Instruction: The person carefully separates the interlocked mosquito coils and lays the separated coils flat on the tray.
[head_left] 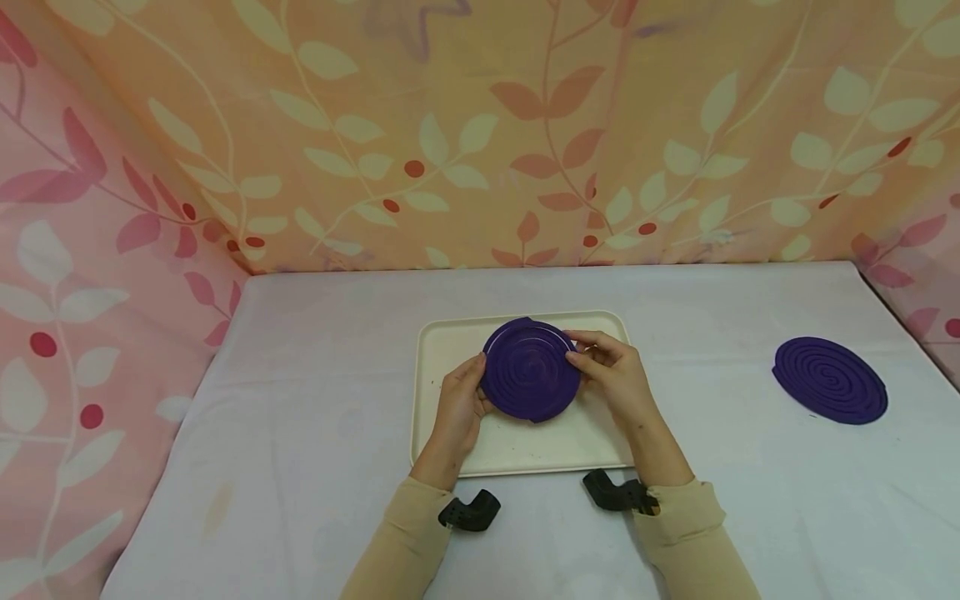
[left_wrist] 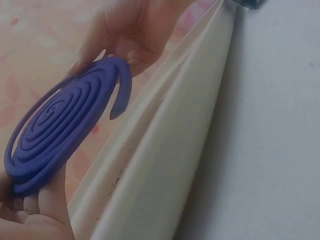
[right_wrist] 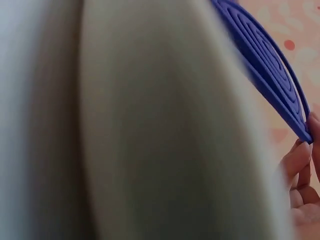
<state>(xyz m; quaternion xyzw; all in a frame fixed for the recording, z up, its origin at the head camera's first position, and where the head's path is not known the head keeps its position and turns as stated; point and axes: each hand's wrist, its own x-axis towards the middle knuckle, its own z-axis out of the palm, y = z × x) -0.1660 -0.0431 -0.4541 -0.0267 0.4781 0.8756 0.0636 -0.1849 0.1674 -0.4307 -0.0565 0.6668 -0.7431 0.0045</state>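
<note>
Over the cream tray (head_left: 517,454), both hands hold a purple mosquito coil (head_left: 531,372), a flat round spiral tilted with its face toward the head camera. My left hand (head_left: 459,404) pinches its left edge with the thumb in front. On the right edge, my right hand (head_left: 618,375) grips it between thumb and fingers. In the left wrist view, a loose outer end of the coil (left_wrist: 75,112) sticks out from the windings near the upper hand. A thin gap shows along the outer turn in the right wrist view of the coil (right_wrist: 267,60).
A second purple mosquito coil (head_left: 828,381) lies flat on the white tablecloth (head_left: 735,467) at the right. Small dark crumbs are scattered on the tray. Leaf-patterned curtains (head_left: 450,150) rise behind and beside the table. Black wrist devices (head_left: 471,510) sit at both cuffs.
</note>
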